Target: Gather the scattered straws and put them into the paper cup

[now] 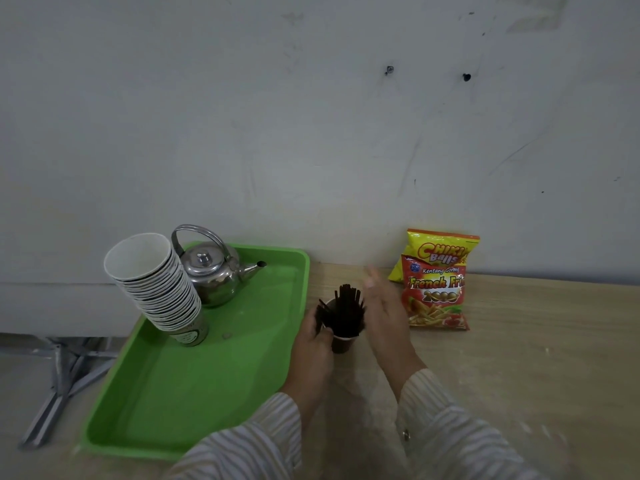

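Observation:
A small paper cup [343, 344] stands on the wooden table just right of the green tray. A bundle of several dark straws [344, 311] stands upright inside it, fanning out above the rim. My left hand [313, 341] wraps the cup's left side, thumb at the rim. Just right of the straws is my right hand [384, 310], flat with fingers stretched out and holding nothing. No loose straws show on the table.
A green tray [194, 386] on the left carries a leaning stack of paper cups [156, 289] and a steel kettle [211, 271]. Two snack bags [436, 289] lean on the wall at the right. The wooden table [519, 341] extends rightward.

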A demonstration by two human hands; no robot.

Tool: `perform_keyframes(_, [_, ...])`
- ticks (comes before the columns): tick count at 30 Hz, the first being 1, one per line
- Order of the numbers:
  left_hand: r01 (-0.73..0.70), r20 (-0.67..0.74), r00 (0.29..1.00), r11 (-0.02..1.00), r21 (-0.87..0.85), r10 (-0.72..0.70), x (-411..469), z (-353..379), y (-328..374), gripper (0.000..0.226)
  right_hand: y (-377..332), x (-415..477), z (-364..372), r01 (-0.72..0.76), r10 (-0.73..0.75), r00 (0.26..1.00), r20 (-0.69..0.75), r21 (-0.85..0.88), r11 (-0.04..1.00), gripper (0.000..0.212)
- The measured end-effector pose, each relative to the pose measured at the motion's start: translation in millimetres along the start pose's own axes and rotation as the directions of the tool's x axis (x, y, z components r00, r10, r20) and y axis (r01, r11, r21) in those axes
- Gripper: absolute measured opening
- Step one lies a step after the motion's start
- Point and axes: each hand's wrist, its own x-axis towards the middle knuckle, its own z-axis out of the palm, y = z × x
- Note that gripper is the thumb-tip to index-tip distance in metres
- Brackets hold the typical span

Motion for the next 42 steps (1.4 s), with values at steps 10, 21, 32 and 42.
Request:
perform_keyframes(10, [-0.035,0.008,0.999,0.996,0.083,0.034,-4,-2,4,0.046,19,-30,4,-0.57,0.506,0.822,0.262,0.357,0.74,0.03])
perform_keyframes(21, [-0.06,-0.049,0.996,0.987,0.152,0.069,50,-3,13,0.046,21,22,30,-0.454,0.385,0.885,0.26,0.302,0.838,0.037])
perform_keyframes(32, [-0.096,-0.088,0.988,0.959,0.269,0.123,121,6,28,0.041,35,90,53,-0.458,0.405,0.887,0.222,0.303,0.836,0.03])
perform_keyframes(42, [-0.096,-0.085,0.989,0.967,0.235,0.119,106,2,31,0.036,27,78,36,-0.505,0.471,0.863,0.183,0.331,0.797,0.018])
